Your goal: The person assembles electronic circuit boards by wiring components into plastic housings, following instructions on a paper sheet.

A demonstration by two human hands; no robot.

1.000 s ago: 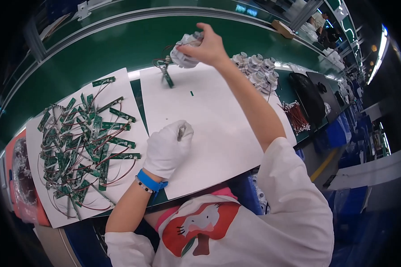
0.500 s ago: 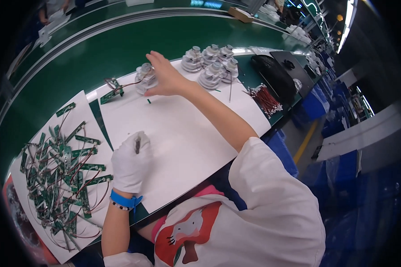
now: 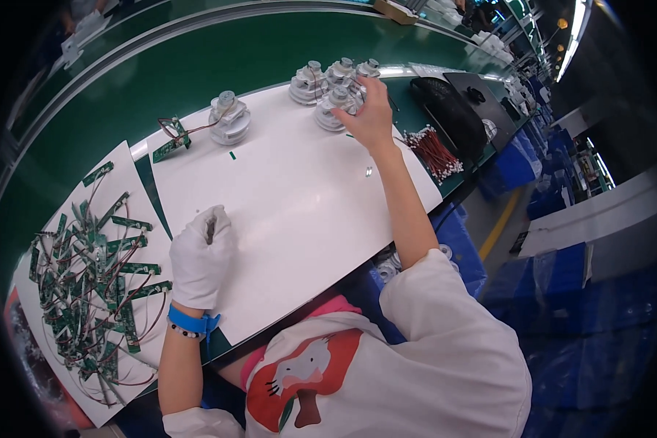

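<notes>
My left hand (image 3: 201, 259), in a white glove, rests closed on the white sheet (image 3: 285, 212), a small dark patch showing at its fingertips; what it holds is hidden. At the far right of the sheet, my bare right hand (image 3: 374, 113) curls thumb and fingers round a white, stacked round part, mostly covered by the hand. Its thumb reaches over a neighbouring white round part (image 3: 330, 117). Several similar parts stand close behind. Further left, a single white round part (image 3: 230, 124) stands upright, with brown wires running to a green circuit board (image 3: 169, 148).
Many green circuit boards with wires (image 3: 98, 292) lie heaped on a white board at left. Right of the sheet are a bundle of red wires (image 3: 432, 155) and a black bag-like object (image 3: 449, 117). A green conveyor belt (image 3: 153, 80) runs behind. Blue bins stand at right.
My right hand has left the single white round part and moved right to the group of parts. My left hand stays closed in its place. The view has shifted slightly.
</notes>
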